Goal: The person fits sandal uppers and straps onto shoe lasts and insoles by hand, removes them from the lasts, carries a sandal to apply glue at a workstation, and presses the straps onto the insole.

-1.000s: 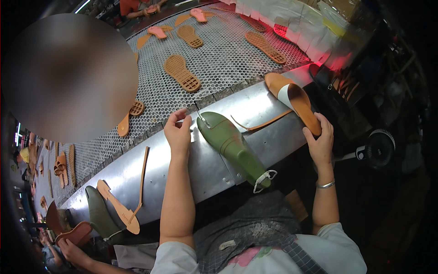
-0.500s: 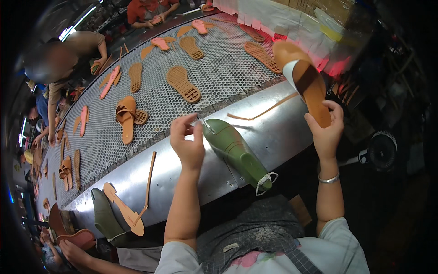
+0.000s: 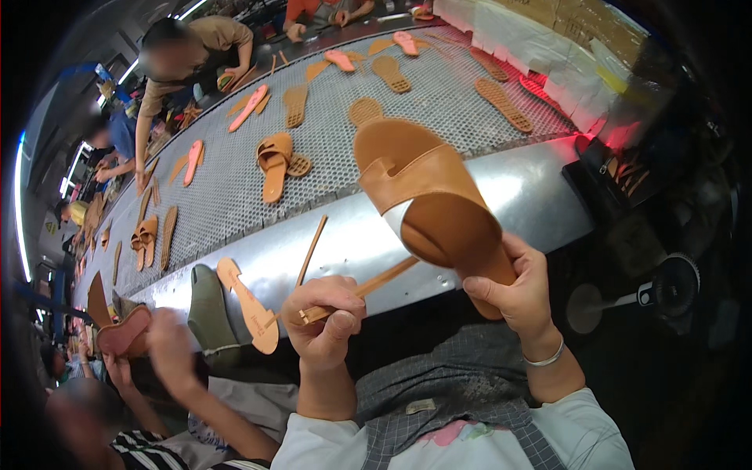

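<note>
A brown slide sandal point(image 3: 429, 176) with a wide strap is raised in front of me, its heel end gripped by my right hand point(image 3: 518, 290). My left hand point(image 3: 325, 321) is closed around one end of a thin brown leather strip point(image 3: 388, 277). The strip's far end passes toward the sandal's underside, and I cannot tell whether they touch. On the metal ledge to the left lie a tan insole point(image 3: 249, 301) and another narrow strip point(image 3: 312, 249), near a dark green shoe last point(image 3: 210, 309).
The mesh conveyor point(image 3: 227, 176) carries several soles, insoles and sandals. A metal ledge point(image 3: 540, 192) borders it. Co-workers stand along the far side; one co-worker's arm point(image 3: 188, 376) reaches in at my left. A black fan point(image 3: 675, 283) stands at right.
My view has turned. The sandal has come down and left toward my middle. My left hand now grips the strip; the central green last it was at is no longer visible.
</note>
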The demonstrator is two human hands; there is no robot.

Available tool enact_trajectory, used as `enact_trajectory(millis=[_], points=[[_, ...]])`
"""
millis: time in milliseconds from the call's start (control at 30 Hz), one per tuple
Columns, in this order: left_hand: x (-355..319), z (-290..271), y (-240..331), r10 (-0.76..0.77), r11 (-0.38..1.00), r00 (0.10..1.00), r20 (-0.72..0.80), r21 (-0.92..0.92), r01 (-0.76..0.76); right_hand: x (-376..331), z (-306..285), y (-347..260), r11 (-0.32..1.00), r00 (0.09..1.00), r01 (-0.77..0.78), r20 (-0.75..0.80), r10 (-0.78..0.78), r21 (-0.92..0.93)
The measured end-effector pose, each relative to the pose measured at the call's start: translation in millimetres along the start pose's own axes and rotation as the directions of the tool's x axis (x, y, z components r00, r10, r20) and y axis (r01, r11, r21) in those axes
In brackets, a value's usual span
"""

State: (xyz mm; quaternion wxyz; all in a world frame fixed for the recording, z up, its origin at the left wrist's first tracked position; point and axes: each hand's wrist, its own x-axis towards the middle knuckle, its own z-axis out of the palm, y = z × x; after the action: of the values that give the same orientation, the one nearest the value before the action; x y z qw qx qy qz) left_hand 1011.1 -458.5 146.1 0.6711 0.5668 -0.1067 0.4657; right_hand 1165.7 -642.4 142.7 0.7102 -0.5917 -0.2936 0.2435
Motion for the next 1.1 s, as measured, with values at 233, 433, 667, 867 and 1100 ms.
enact_trajectory(millis=[233,433,667,867,1100], points=[[-47,-44,27,-0.032,0.985,1.000,-0.002,0.172,0.031,-15,11,34,0.739,0.808,-0.551,0.471,0.355,0.388],[-74,-37,30,-0.431,0.874,0.898,-0.093,0.204,0.441,-29,14,62,0.726,0.854,-0.499,0.411,0.319,0.473],[-64,-14,11,-0.644,0.687,0.759,0.096,0.509,0.518,-36,14,69,0.841,0.896,-0.438,0.236,0.377,0.318],[-60,2,-2,-0.680,0.498,0.733,0.029,0.752,0.432,-33,14,69,0.946,0.954,-0.289,0.125,0.272,0.145],[-64,19,-24,-0.653,0.429,0.754,-0.063,0.790,0.438,-31,-6,80,0.971,0.953,-0.207,0.198,0.228,-0.121]])
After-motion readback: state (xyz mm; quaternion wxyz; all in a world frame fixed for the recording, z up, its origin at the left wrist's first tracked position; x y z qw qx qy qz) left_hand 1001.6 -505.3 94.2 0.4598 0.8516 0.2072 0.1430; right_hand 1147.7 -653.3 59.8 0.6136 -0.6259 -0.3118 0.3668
